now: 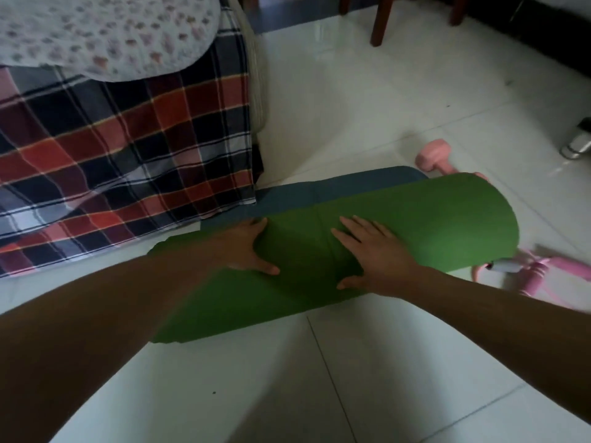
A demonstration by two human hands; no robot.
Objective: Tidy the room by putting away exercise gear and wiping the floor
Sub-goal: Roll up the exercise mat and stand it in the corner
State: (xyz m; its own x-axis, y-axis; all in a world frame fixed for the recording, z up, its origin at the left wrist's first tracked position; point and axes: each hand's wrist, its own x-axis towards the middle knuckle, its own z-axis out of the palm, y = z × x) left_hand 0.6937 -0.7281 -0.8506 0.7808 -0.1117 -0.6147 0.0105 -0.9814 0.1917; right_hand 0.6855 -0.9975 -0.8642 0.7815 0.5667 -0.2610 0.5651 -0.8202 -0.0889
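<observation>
Landmark: thick green foam exercise mat roll, lying on the white glossy tiled floor, long axis running from lower left to upper right.

Left hand: palm down, flat on the roll left of its middle. Fingers spread and extended over the top of the roll, thumb angled out toward the right hand. Forearm bare, reaching in from the lower left; somewhat motion-blurred.

Right hand: palm down, flat on the roll near its middle. Fingers spread and pointing up and left, thumb low on the near side of the roll. Forearm bare, entering from the lower right.

Neither hand closes around anything; both press open-palmed on the mat surface.

Beyond the roll, a strip of blue-grey unrolled mat surface lies flat on the floor.

Left of the roll: bed with red, black and white plaid sheet.

Beyond the roll's right end: pink dumbbell, partly hidden by the roll. Right of that end, nearer the camera: pink jump rope handles on the floor.
</observation>
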